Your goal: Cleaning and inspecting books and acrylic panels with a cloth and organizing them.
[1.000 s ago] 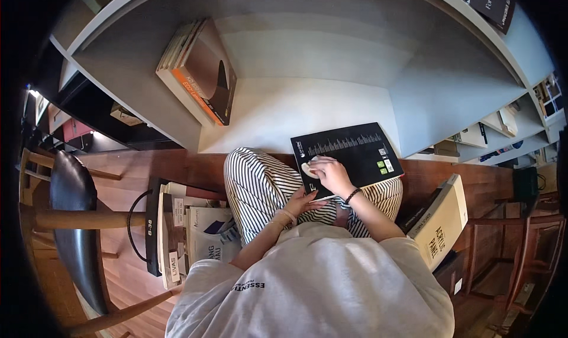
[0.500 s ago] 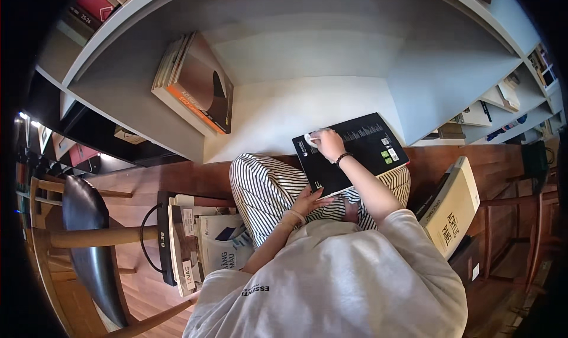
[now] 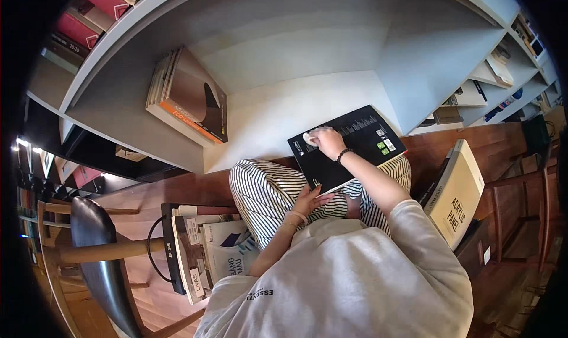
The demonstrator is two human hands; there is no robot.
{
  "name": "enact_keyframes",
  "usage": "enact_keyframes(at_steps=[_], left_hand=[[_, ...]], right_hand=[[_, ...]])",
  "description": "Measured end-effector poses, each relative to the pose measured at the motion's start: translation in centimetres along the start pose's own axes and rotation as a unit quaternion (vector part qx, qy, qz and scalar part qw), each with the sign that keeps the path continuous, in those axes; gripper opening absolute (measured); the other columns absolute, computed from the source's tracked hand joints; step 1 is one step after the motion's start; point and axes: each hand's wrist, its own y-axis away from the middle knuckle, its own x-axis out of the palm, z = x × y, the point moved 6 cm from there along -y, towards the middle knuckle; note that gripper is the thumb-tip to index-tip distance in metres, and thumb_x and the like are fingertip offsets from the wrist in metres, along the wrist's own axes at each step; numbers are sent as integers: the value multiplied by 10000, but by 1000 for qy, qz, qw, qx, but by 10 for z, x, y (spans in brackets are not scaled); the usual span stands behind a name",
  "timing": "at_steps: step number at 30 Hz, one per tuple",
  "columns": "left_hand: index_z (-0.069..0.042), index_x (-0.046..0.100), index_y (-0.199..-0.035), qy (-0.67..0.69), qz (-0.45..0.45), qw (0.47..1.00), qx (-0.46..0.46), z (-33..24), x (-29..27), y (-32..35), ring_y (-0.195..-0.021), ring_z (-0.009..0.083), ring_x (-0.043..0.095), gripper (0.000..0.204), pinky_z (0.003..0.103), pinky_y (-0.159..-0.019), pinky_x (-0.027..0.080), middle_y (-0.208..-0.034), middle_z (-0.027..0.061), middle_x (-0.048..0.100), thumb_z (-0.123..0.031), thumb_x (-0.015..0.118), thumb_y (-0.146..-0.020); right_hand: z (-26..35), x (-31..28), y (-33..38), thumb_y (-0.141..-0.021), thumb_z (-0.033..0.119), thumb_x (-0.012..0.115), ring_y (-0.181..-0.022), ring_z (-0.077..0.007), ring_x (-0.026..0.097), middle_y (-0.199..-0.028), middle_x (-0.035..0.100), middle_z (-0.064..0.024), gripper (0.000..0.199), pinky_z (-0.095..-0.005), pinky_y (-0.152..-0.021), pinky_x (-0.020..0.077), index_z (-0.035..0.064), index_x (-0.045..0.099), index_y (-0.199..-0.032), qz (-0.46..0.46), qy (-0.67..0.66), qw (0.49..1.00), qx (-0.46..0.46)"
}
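Note:
A large black book or catalogue [image 3: 362, 134] lies tilted across my crossed legs in striped trousers, its far edge over the front of the white shelf. At its near left corner my left hand [image 3: 307, 201] holds the edge, fingers partly hidden. My right hand [image 3: 328, 141], a dark bead bracelet at the wrist, is closed on a small white cloth or wipe [image 3: 308, 139]. It presses this against the cover near the upper left corner, beside small white print. Green and white label squares show toward the cover's right side.
Several catalogues [image 3: 192, 95] stand against the left wall of the shelf compartment [image 3: 266, 110]. Left of me, a black-handled sample case [image 3: 177, 249] with papers sits near a wooden chair [image 3: 97, 225]. A thick cream sample book [image 3: 455, 202] stands at my right.
The whole view has tilted and shifted slightly. My right hand still presses the white cloth near the cover's upper left corner, with little movement over it. My left hand keeps its hold.

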Motion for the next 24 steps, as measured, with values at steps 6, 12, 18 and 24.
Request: enact_keyframes(at_steps=[6,12,18,24], left_hand=[[-96,385,-1294,-7,24,1000,9,-2,2,2,-1081,374,596,348,403,-867,527,-1246,160,535,-158,499,-971],[-94,388,-1294,-16,47,998,28,-1,-6,4,-1079,370,597,346,387,-866,529,-1244,158,541,-160,496,-972],[-91,387,-1294,-29,33,999,8,-1,-5,1,-1067,365,604,353,381,-856,534,-1237,171,545,-173,502,-970],[-82,381,-1309,-39,26,999,11,-3,2,1,-1066,361,606,374,377,-846,539,-1236,188,549,-189,499,-971]], right_hand=[[-22,-2,-26,-810,140,613,-926,-293,637,-989,673,-113,164,-402,-807,516,82,706,-932,9,-18,979,203],[27,-3,29,-825,147,602,-953,-293,634,-1007,681,-79,150,-376,-806,526,115,717,-917,-25,-29,999,-20],[35,-14,55,-824,148,605,-955,-275,636,-1018,682,-58,149,-354,-814,522,109,716,-915,-56,-33,997,-31],[-49,-46,40,-819,136,600,-898,-265,649,-989,686,-64,156,-368,-770,530,116,712,-925,-120,47,989,69]])
